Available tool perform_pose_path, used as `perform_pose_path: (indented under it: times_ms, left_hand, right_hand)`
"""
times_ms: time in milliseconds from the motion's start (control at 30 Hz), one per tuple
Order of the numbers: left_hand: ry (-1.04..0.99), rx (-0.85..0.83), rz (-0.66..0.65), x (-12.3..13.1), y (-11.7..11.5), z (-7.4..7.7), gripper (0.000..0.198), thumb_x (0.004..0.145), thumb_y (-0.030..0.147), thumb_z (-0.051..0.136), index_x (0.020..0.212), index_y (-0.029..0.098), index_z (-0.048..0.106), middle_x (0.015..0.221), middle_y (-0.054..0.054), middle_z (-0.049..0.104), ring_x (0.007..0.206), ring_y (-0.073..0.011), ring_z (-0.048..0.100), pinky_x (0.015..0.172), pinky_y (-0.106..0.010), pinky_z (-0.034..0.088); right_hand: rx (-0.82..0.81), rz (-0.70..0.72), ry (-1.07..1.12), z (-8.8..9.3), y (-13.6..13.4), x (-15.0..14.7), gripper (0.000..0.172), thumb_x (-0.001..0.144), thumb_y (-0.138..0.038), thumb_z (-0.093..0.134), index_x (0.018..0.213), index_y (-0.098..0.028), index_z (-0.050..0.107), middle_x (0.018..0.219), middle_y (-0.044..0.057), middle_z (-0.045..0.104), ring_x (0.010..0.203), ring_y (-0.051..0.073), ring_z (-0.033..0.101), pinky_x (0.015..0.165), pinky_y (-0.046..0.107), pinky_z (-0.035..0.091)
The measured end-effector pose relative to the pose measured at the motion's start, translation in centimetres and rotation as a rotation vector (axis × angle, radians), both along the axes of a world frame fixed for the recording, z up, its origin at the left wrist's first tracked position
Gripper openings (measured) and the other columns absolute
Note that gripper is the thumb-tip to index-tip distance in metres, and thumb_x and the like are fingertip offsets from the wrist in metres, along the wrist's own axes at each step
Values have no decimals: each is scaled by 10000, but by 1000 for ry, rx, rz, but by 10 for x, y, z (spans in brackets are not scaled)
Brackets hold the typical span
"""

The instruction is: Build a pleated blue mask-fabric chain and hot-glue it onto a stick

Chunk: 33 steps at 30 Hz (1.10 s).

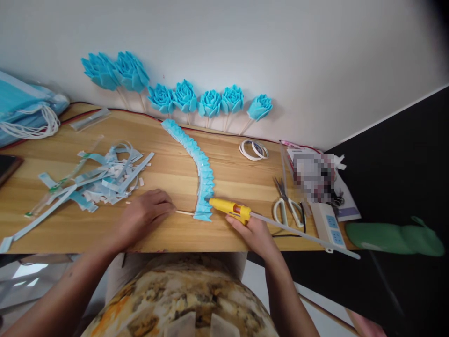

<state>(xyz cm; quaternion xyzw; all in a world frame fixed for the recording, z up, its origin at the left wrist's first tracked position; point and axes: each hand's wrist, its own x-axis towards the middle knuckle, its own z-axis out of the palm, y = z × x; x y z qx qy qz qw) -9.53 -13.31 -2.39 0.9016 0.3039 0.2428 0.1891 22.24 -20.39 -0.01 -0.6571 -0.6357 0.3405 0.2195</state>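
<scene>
A yellow glue gun (229,209) is gripped in my right hand (254,232), its nozzle against the near part of a curved strip of overlapping blue folded pieces (199,161). From the back of the gun a long pale glue stick (301,232) sticks out to the right. My left hand (149,213) is closed around a thin wooden stick (184,212), low over the table. The stick's right tip lies at the near end of the blue strip.
Several blue flowers on sticks (185,97) lean against the wall. Scrap strips (108,175) lie piled at left, by a blue bundle with white cords (31,112). Tape rolls (253,150), scissors (289,206), a power strip (329,224) and a green bottle (393,238) are at right.
</scene>
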Motion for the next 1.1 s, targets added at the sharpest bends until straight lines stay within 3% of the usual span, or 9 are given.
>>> perform_pose_path:
  times_ms: [300, 500, 1100]
  left_hand:
    - [-8, -11, -6, 0, 0, 1, 214, 1003, 195, 477, 881, 169, 650, 905, -44, 638, 864, -173, 554, 773, -286, 393]
    - [-14, -10, -1, 0, -1, 0, 218, 1007, 202, 471, 899, 170, 657, 920, -47, 640, 872, -173, 556, 781, -285, 395]
    - [64, -9, 45, -2, -2, 2, 307, 1037, 232, 369, 996, 188, 669, 982, -37, 650, 890, -176, 557, 796, -297, 388]
  right_hand:
    - [-27, -16, -4, 2, 1, 3, 368, 878, -496, 566, 972, -185, 739, 1008, 93, 771, 950, 294, 718, 850, 405, 552]
    - [-29, 4, 9, -6, 3, 1, 376, 884, -464, 569, 1066, -174, 724, 1076, 97, 759, 1009, 302, 706, 896, 415, 537]
    - [-33, -6, -2, -9, 0, -1, 370, 895, -469, 567, 1063, -179, 724, 1057, 91, 757, 986, 292, 703, 876, 396, 527]
